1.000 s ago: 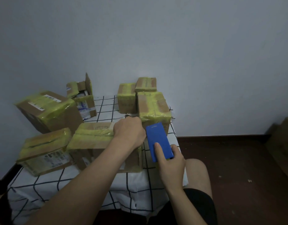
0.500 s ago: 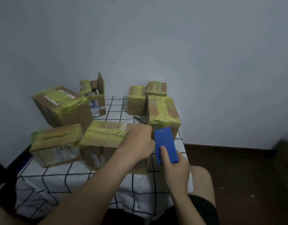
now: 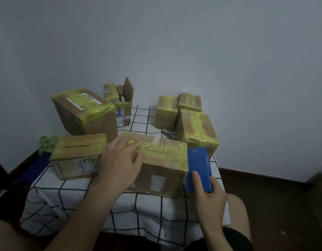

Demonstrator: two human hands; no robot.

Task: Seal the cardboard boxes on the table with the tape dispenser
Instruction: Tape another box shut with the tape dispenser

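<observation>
Pale grey wall [image 3: 211,51] backs our small table [image 3: 218,178], draped in a white cloth with black grid lines [image 3: 75,192], where several brown cardboard boxes wrapped in yellow-green tape [image 3: 84,113] sit. Our left hand [image 3: 120,160] lies flat, fingers straight and spread, on top of the nearest cardboard box [image 3: 163,160] at the table's front. Our right hand [image 3: 209,196] grips the blue rectangular tape dispenser [image 3: 199,163], forefinger stretched along its face, just beside that box's right end.

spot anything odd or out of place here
The small box at the back has a flap standing up, unsealed, unlike the taped ones. The big box on the left sits tilted. A crumpled green wad lies at the far left.
</observation>
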